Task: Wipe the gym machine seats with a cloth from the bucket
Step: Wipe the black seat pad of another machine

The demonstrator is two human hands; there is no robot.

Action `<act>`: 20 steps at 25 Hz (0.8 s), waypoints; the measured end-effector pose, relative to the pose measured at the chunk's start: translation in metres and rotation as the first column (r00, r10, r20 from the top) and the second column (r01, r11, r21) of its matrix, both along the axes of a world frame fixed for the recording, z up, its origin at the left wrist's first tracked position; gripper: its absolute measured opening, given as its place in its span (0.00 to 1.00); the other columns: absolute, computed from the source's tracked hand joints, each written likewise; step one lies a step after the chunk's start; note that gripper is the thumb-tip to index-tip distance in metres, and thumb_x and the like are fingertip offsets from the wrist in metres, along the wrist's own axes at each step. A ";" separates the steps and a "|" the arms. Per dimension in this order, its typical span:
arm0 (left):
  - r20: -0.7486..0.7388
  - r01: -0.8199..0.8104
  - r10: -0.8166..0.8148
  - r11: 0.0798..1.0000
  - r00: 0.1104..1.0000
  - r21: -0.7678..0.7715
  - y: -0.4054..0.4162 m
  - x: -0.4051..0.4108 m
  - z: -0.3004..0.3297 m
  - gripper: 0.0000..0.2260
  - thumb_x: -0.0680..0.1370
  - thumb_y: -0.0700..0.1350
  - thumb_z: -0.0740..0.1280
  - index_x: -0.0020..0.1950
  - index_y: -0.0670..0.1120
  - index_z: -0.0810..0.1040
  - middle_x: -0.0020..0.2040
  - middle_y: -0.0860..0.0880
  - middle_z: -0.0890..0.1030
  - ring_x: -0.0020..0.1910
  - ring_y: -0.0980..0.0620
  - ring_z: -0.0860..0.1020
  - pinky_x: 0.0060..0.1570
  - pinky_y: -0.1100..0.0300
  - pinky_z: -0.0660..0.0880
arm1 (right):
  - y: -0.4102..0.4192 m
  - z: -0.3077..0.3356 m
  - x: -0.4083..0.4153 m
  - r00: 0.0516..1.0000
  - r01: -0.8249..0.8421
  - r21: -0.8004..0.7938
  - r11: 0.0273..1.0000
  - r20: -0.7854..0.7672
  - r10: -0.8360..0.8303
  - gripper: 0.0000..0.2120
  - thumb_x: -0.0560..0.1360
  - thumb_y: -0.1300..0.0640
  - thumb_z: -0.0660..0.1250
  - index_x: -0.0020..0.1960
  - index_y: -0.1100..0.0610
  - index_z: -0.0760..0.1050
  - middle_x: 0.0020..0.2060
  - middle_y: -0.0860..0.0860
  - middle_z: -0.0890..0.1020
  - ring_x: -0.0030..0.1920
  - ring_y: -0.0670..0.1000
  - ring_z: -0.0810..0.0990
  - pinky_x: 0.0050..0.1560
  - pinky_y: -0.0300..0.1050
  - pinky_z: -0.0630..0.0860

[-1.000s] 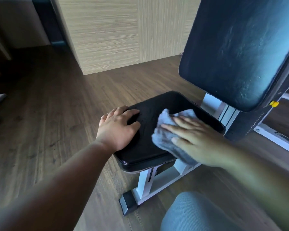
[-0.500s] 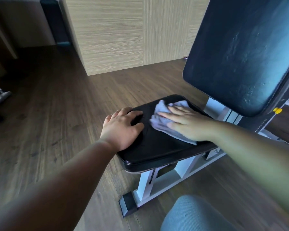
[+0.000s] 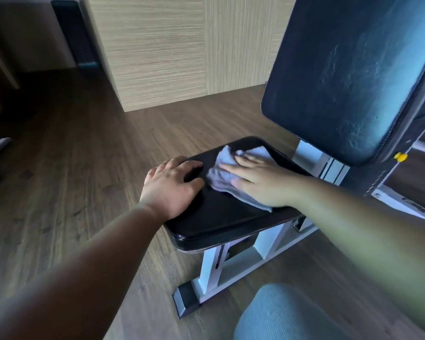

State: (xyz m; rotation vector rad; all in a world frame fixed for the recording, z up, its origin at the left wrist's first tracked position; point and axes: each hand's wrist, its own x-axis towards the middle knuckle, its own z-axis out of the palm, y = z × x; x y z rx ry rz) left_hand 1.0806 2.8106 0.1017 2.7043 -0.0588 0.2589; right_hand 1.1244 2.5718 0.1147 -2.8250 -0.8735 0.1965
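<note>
Both hands flat, fingers straight — right hand (image 3: 263, 182) presses nubby cloth (image 3: 225, 176) onto glossy padded seat (image 3: 221, 217); left hand (image 3: 172, 186) braces.

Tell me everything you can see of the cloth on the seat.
The cloth is a small pale grey-blue rag, soft and towel-like, with a looped pile. It lies crumpled and partly folded on the far half of the black padded seat, flattened under the right hand, whose straight fingers press it down. One corner pokes out past the fingertips toward the backrest; another edge trails out below the palm. The left hand rests on the seat beside it, close to the cloth. Whether the cloth is damp cannot be told.
</note>
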 end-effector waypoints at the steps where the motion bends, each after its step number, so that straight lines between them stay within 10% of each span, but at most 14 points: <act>1: -0.001 -0.003 0.003 1.000 1.000 -0.005 0.001 0.000 0.000 0.29 0.67 0.64 0.53 0.69 0.67 0.70 0.75 0.60 0.65 0.75 0.56 0.58 0.73 0.55 0.49 | -0.012 0.000 -0.015 1.000 -0.024 0.077 0.997 -0.004 0.024 0.23 0.84 0.43 0.47 0.78 0.35 0.53 0.79 0.40 0.50 0.79 0.43 0.45 0.77 0.44 0.43; 4: -0.004 -0.007 0.007 1.000 1.000 -0.005 0.001 0.000 0.001 0.30 0.66 0.65 0.53 0.69 0.68 0.70 0.75 0.61 0.65 0.75 0.56 0.58 0.73 0.55 0.49 | -0.025 0.015 -0.028 0.992 0.097 0.312 0.945 0.045 -0.117 0.20 0.84 0.46 0.52 0.76 0.41 0.63 0.73 0.42 0.68 0.71 0.44 0.67 0.66 0.41 0.67; 6: -0.003 0.000 0.000 1.000 1.000 -0.002 0.000 -0.001 0.001 0.30 0.66 0.64 0.53 0.69 0.68 0.70 0.75 0.60 0.65 0.75 0.56 0.58 0.73 0.54 0.50 | -0.022 0.041 -0.014 0.964 0.266 0.583 0.768 -0.185 -0.193 0.19 0.84 0.46 0.55 0.74 0.47 0.69 0.67 0.42 0.75 0.63 0.45 0.73 0.56 0.32 0.72; 8: -0.006 0.002 -0.002 1.000 1.000 -0.010 0.001 0.000 0.002 0.30 0.66 0.64 0.53 0.69 0.68 0.70 0.75 0.60 0.65 0.75 0.56 0.58 0.73 0.55 0.49 | -0.023 0.066 0.002 0.860 0.482 0.661 0.575 -0.482 -0.167 0.17 0.83 0.47 0.59 0.64 0.55 0.78 0.60 0.51 0.83 0.58 0.51 0.80 0.58 0.44 0.78; 10: -0.010 0.002 -0.002 1.000 1.000 -0.012 0.001 0.001 0.002 0.29 0.67 0.64 0.54 0.68 0.68 0.70 0.75 0.61 0.65 0.75 0.56 0.58 0.72 0.55 0.49 | -0.027 0.081 0.013 0.826 0.553 0.448 0.703 -0.404 -0.392 0.15 0.82 0.50 0.60 0.56 0.59 0.79 0.54 0.59 0.84 0.54 0.60 0.82 0.57 0.58 0.78; 12: -0.007 0.001 -0.001 1.000 1.000 -0.014 0.001 0.001 0.001 0.29 0.67 0.64 0.54 0.68 0.68 0.70 0.75 0.61 0.65 0.75 0.56 0.58 0.72 0.55 0.49 | -0.030 0.079 0.014 0.824 0.549 0.188 0.814 0.037 -0.565 0.13 0.81 0.51 0.58 0.57 0.55 0.77 0.54 0.55 0.83 0.51 0.59 0.81 0.54 0.56 0.80; 14: -0.002 -0.001 0.001 1.000 1.000 -0.022 0.002 0.001 0.000 0.29 0.67 0.64 0.54 0.68 0.68 0.70 0.75 0.61 0.65 0.75 0.56 0.58 0.72 0.55 0.50 | -0.030 0.068 0.002 0.870 0.338 0.261 0.904 0.279 -0.406 0.12 0.77 0.48 0.56 0.58 0.43 0.74 0.53 0.43 0.82 0.46 0.50 0.82 0.45 0.51 0.81; 17: 0.007 -0.005 0.005 1.000 1.000 -0.030 0.002 0.001 0.000 0.28 0.67 0.63 0.54 0.68 0.68 0.71 0.75 0.61 0.65 0.75 0.56 0.59 0.72 0.55 0.50 | -0.019 0.025 -0.017 0.982 0.021 0.174 0.984 0.183 -0.053 0.23 0.76 0.36 0.51 0.71 0.33 0.63 0.72 0.34 0.68 0.71 0.43 0.68 0.69 0.47 0.68; 20: 0.005 0.001 -0.001 1.000 1.000 -0.025 0.002 0.000 0.000 0.28 0.68 0.63 0.55 0.68 0.68 0.70 0.75 0.61 0.65 0.75 0.56 0.58 0.72 0.55 0.49 | -0.014 0.003 0.015 0.967 0.243 -0.155 0.957 0.111 -0.228 0.28 0.81 0.37 0.41 0.80 0.38 0.45 0.80 0.41 0.42 0.80 0.51 0.40 0.77 0.57 0.42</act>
